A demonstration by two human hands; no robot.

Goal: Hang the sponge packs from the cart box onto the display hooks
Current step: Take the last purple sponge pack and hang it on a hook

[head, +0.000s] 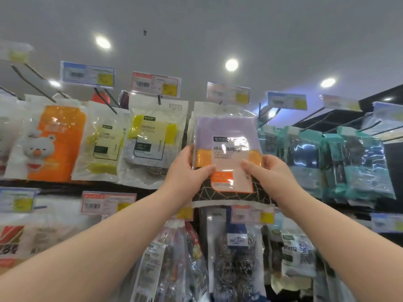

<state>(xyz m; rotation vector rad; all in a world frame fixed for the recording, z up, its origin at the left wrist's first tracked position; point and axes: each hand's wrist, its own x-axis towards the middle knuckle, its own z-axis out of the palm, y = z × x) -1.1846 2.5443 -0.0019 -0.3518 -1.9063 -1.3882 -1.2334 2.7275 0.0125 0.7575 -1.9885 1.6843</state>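
The left hand [185,173] and the right hand [272,173] both clamp the sponge pack [224,129] by its lower side edges; each thumb lies across the clear front film, and the other fingers are hidden behind the pack. The pack is upright, with a purple sponge at the top, an orange band in the middle and a black patterned part at the bottom. It is held high against the top row of the display, just below a price tag [228,92]; whether its top sits on a hook cannot be told. White pack edges [196,110] show right behind it. To the left hangs a yellow sponge pack [152,136]; further left is an orange bear pack [54,142]. To the right hang teal packs [357,162], under bare hooks [314,115]. Below, nearer, hang steel scourer packs [235,258]; above, round ceiling lights [231,64] glow.
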